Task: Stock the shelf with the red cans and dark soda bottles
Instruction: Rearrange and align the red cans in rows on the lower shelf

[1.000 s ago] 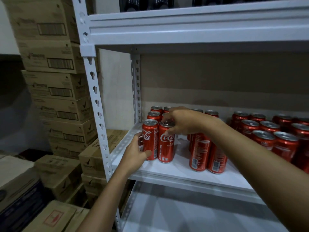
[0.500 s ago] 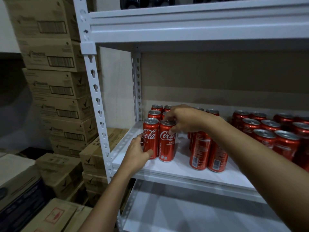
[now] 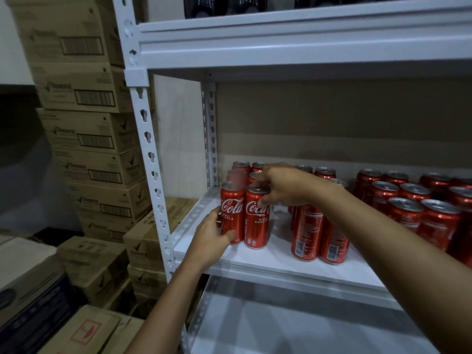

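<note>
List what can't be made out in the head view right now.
- Dark soda bottles on the top shelf: cut off by the frame's top edge.
- Red cans behind the right hand: hidden by it.
- Red can in the second row: motion-blurred.
- Far-right red cans: cut off by the right edge.

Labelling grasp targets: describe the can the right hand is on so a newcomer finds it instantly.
Start at the white metal shelf holding red cans, and go to its left end, to the two cans at the front edge. It is the right one of the pair, the front-right Coca-Cola can, logo facing out. Only this can has the right hand pinching its top; the left hand holds its neighbour.
</note>
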